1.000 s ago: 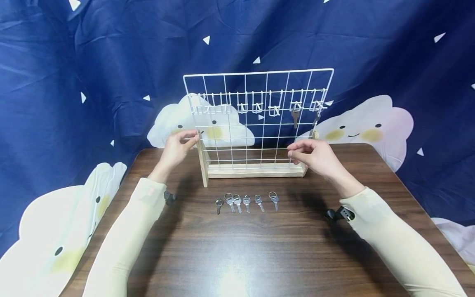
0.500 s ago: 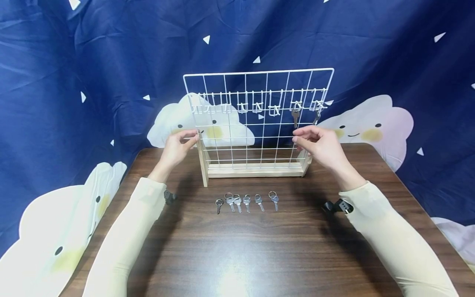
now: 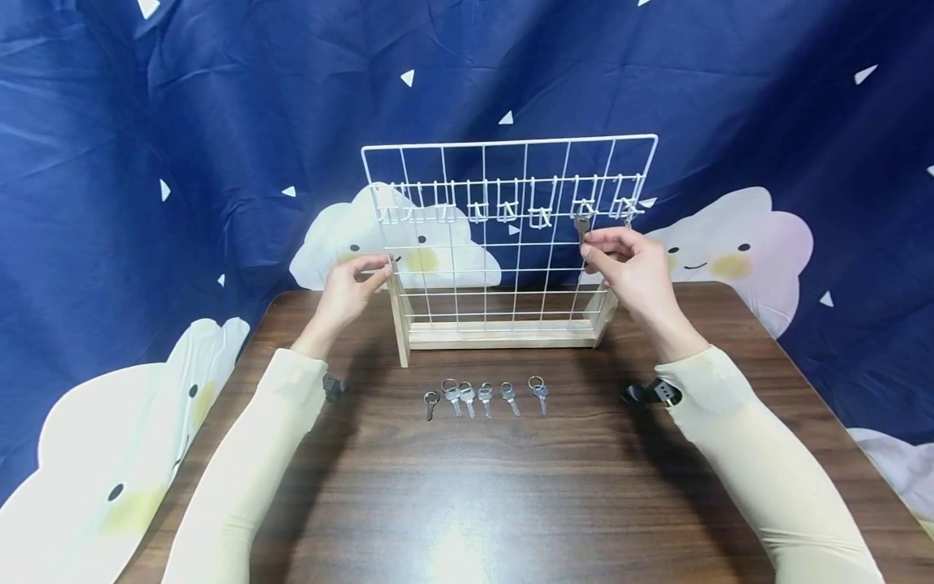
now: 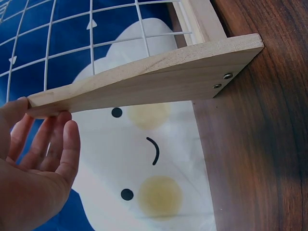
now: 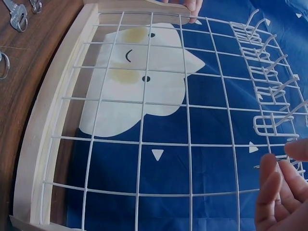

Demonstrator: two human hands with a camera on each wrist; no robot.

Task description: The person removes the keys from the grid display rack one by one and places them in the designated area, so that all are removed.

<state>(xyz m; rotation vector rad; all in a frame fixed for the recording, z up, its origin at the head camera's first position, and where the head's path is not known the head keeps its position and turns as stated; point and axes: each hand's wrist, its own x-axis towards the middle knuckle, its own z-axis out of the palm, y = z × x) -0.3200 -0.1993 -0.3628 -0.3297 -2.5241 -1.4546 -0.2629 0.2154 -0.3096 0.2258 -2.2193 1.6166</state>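
A white wire grid rack (image 3: 515, 271) stands upright on a wooden base, with a row of white hooks (image 3: 540, 217) across its upper part. My left hand (image 3: 346, 294) grips the upper end of the left wooden side piece (image 4: 120, 84), thumb on one face and fingers on the other. A key (image 3: 581, 223) hangs from a hook near the right end. The thumb and fingertips of my right hand (image 3: 636, 264) pinch its lower part; in the right wrist view these fingers (image 5: 269, 185) mostly hide it. Another key hangs on the rightmost hook, largely behind my hand.
Several keys with rings (image 3: 486, 396) lie in a row on the dark wooden table (image 3: 467, 478) in front of the rack. Behind stands a blue curtain (image 3: 255, 97) with cloud prints.
My right hand has risen along the right part of the grid, from below the hanging key up to its lower end. My left hand has stayed on the side piece.
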